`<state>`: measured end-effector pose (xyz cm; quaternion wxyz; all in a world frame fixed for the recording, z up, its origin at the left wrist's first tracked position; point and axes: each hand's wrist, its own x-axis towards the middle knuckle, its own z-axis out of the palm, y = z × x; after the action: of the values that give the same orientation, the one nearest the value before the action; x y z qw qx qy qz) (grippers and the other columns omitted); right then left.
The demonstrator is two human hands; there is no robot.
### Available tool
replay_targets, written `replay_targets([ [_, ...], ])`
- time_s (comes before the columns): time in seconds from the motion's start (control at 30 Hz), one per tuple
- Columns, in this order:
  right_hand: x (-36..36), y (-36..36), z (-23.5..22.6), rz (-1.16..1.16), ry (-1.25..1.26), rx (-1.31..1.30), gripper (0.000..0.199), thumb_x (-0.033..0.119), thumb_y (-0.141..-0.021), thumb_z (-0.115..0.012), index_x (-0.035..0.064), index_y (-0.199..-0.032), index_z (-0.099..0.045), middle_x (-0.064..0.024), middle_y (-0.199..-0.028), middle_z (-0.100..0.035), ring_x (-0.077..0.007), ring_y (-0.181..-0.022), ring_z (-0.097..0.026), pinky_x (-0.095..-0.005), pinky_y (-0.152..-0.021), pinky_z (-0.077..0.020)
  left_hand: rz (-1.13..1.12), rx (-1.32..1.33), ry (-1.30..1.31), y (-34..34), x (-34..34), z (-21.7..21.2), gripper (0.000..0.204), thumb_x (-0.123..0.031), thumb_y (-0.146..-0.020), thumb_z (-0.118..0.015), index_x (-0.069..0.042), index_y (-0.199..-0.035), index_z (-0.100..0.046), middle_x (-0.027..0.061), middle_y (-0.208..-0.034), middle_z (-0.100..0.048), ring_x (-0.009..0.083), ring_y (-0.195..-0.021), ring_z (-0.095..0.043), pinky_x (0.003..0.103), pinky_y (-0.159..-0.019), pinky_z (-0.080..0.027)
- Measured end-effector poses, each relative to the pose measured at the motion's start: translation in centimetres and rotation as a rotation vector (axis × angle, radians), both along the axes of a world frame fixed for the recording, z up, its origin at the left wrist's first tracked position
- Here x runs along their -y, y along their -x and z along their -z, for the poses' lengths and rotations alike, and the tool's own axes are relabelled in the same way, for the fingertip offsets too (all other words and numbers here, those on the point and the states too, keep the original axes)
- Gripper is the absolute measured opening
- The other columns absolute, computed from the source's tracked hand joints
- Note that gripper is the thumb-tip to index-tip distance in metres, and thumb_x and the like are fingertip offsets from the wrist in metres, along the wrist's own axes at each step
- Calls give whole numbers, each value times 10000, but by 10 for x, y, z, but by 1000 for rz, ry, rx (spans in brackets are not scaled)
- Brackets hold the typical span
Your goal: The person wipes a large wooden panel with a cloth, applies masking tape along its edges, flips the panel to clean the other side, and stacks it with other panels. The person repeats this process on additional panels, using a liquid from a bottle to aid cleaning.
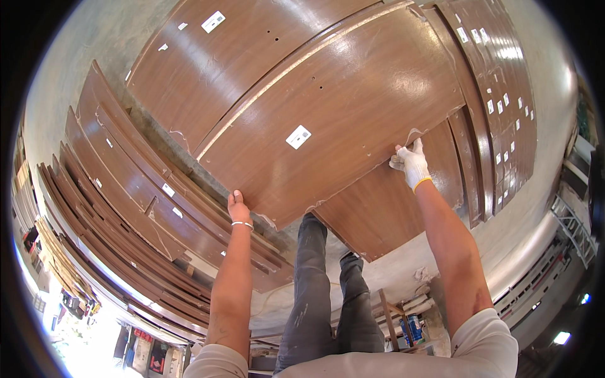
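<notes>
A large brown wooden panel [359,113] with a glossy face lies in front of me, tilted across the view. It has a white label [299,137] and two small dark holes. My left hand [239,209], bare with a white wristband, is closed on the panel's lower left corner, its fingers hidden beneath. In a white glove with a yellow cuff, my right hand [413,164] is closed on the near edge further right. Torn clear film hangs along that edge. Under it, a smaller brown panel [391,208] reaches toward my feet.
Another large brown panel [208,69] lies beyond. Stacks of brown boards [126,183] fill the left side. On the right stand panels [498,94] with many small white labels. A wooden stand [394,312] is behind my legs, and a metal ladder [573,230] is at far right.
</notes>
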<state>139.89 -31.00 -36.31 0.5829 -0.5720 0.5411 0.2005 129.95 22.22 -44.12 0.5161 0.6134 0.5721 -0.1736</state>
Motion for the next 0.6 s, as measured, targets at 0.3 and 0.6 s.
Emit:
replay_targets([
  [0.3, 8, 7, 0, -50, -2, 32, 953, 5, -1004, -590, 143, -1700, 47, -158, -1186, -655, -223, -878, -707, -422, -749, -663, -52, -51, 129, -12, -1, -21, 459, -406, -1101, -576, -158, -1476, -485, 27, -1211, -605, 185, -944, -556, 407, -758, -461],
  [0.6, 12, 14, 3, -43, -39, 77, 965, 20, -1019, -567, 187, -1703, 94, -159, -1226, -589, -237, -930, -675, -451, -860, -632, -44, -120, 169, -6, -17, -10, 780, -454, -1073, -615, -163, -1679, -218, 84, -1656, -376, 348, -1397, -444, 617, -1094, -386],
])
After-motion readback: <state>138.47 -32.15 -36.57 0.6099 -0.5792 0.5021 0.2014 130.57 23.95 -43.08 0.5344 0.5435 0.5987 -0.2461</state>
